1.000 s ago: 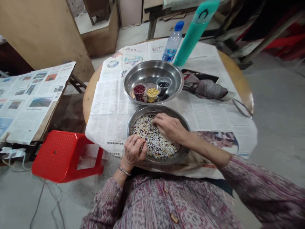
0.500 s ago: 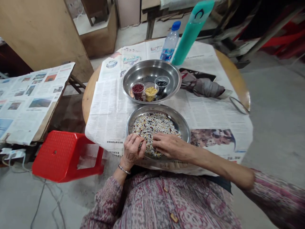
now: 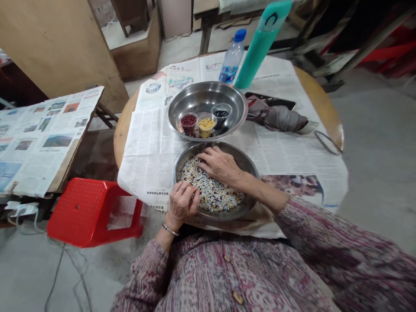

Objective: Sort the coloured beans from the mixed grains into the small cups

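Note:
A steel basin [image 3: 251,167] holds a loose mix of white grains with red, yellow and black beans [image 3: 214,197]. At its near left rim, my left hand [image 3: 182,200] is curled closed, with something dark between thumb and fingers that I cannot make out. My right hand [image 3: 221,164] reaches over the far part of the mix, palm down, fingers stretched out and touching the grains. Just behind stands a larger steel basin [image 3: 195,97]. Inside it are clear cups of red beans [image 3: 188,123], yellow beans [image 3: 206,126] and black beans [image 3: 221,114].
Newspaper [image 3: 139,147] covers the round table. At the back stand a plastic bottle [image 3: 232,58] and a tall teal container [image 3: 263,45]. A folded grey umbrella [image 3: 279,118] lies to the right, against a dark flat object. A red stool [image 3: 81,212] is at the left.
My right hand has moved from the near side of the basin to its far side, and its fingers have stretched out. The grains have shifted toward the near right. My left hand stays put.

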Motion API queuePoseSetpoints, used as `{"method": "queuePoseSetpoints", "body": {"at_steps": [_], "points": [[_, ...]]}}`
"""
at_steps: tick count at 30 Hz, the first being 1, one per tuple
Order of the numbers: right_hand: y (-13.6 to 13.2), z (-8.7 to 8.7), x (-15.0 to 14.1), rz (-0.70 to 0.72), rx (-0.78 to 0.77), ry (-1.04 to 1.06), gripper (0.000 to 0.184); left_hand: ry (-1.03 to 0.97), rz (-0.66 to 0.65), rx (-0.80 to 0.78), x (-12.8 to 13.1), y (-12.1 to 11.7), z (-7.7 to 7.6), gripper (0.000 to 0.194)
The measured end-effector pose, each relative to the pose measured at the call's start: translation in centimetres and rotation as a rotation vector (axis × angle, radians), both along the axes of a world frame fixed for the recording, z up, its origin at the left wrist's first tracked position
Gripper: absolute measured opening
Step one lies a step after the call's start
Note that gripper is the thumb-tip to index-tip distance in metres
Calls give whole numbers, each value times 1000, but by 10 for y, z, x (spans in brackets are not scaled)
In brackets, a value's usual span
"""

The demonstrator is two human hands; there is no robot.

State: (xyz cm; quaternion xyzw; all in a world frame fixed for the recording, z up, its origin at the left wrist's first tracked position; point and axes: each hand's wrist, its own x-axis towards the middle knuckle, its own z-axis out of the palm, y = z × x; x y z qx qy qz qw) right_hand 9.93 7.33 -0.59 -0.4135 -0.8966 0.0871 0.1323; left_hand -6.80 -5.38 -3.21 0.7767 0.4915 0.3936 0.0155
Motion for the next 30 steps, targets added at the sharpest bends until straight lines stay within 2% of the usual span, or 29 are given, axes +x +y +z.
{"method": "queuePoseSetpoints", "body": {"at_steps": [2, 5, 10, 13, 18, 21, 25, 28, 30], "points": [[-3, -1, -4, -2, -26, -6, 29, -4, 2, 1, 0, 0, 0, 16], [-10, -4, 0, 134, -150, 13, 18, -1, 6, -6, 0, 0, 0, 17], [-33, -2, 13, 333, -313, 125, 22, -13, -3, 22, 0, 0, 0, 13], [-46, 0, 9, 456, -270, 176, 21, -70, 6, 25, 0, -1, 0, 7], [-43, -6, -10, 582, -30, 138, 36, -146, 37, 18, 1, -3, -2, 7], [-28, -10, -7, 526, 60, 74, 22, -126, 35, 25, 1, -3, -2, 7], [-9, -12, 20, 336, 132, 8, 20, -126, 12, 31, 1, -2, 0, 5], [-7, -11, 49, 227, 118, -14, 21, -120, 15, 37, 1, -2, 2, 5], [-16, -10, 62, 212, 63, 7, 21, -110, 19, 45, 1, -2, 2, 5]]}}
